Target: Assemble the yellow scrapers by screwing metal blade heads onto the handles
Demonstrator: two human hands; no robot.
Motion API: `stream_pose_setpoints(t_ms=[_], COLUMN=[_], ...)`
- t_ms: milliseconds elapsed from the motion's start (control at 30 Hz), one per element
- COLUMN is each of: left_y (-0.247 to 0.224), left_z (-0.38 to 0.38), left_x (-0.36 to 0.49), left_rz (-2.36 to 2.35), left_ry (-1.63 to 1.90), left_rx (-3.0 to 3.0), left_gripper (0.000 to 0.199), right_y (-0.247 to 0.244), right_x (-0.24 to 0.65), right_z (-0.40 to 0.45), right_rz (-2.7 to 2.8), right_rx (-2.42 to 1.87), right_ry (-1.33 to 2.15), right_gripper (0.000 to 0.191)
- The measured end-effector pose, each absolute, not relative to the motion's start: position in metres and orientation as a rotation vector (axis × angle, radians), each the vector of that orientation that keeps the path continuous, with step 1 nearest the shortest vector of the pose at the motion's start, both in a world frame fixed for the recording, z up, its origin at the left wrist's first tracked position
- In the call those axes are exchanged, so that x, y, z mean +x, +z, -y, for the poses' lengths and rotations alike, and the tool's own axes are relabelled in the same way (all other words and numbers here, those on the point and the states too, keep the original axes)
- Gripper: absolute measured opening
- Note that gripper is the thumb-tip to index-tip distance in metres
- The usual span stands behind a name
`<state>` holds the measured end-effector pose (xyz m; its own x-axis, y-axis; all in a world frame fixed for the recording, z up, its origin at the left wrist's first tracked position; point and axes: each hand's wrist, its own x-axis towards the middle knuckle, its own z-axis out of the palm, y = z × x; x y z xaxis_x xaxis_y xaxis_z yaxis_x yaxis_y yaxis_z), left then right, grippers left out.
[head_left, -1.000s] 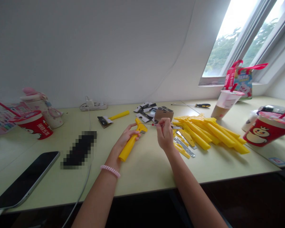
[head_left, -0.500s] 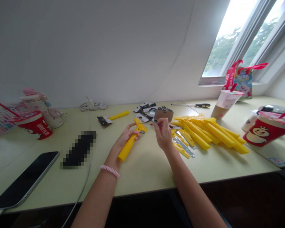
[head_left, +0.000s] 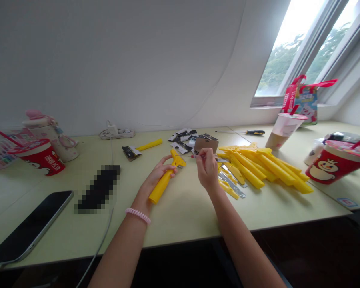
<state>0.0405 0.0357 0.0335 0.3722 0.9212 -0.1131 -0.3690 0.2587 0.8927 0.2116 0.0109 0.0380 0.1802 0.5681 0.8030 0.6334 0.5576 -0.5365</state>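
Observation:
My left hand (head_left: pixel 158 172) grips the yellow handle of a plastic scraper (head_left: pixel 161 185), whose head (head_left: pixel 177 161) sticks up past my fingers. My right hand (head_left: pixel 207 169) pinches a thin precision screwdriver (head_left: pixel 197 157) with a red part. Its slim shaft points left towards the scraper head, and I cannot tell whether its tip touches. Just right of my right hand lies a heap of yellow scraper handles (head_left: pixel 258 168), with loose steel blades (head_left: pixel 231 185) at its near side.
Black-and-white blade packets (head_left: pixel 182 140) and a cardboard piece (head_left: pixel 206 144) lie ahead. Behind them are a yellow scraper (head_left: pixel 148 145), a power strip (head_left: pixel 116 134) and a yellow-handled screwdriver (head_left: pixel 243 132). A phone (head_left: pixel 30 226) and red cups (head_left: pixel 336 162) stand at the sides.
My right hand has shifted slightly, and the screwdriver now points more level towards the scraper head. The left hand and scraper have barely moved.

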Motion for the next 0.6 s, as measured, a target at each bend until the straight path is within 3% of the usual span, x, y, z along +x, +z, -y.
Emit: stream_pose_setpoints(t_ms=[267,600], left_y=[0.0338,0.0344], left_z=[-0.0352,-0.0335], left_x=[0.0402,0.0402], left_rz=[-0.735,-0.751], left_ry=[0.984,0.963], left_rx=[0.927,0.948], left_gripper=[0.069,0.069], right_y=[0.037,0.0385], right_x=[0.209,0.2101], right_z=[-0.0098,-0.0115], right_rz=[1.465,1.48], right_rx=[-1.116,-1.046], right_ry=[-0.038,-0.008], right_gripper=[0.012,0.007])
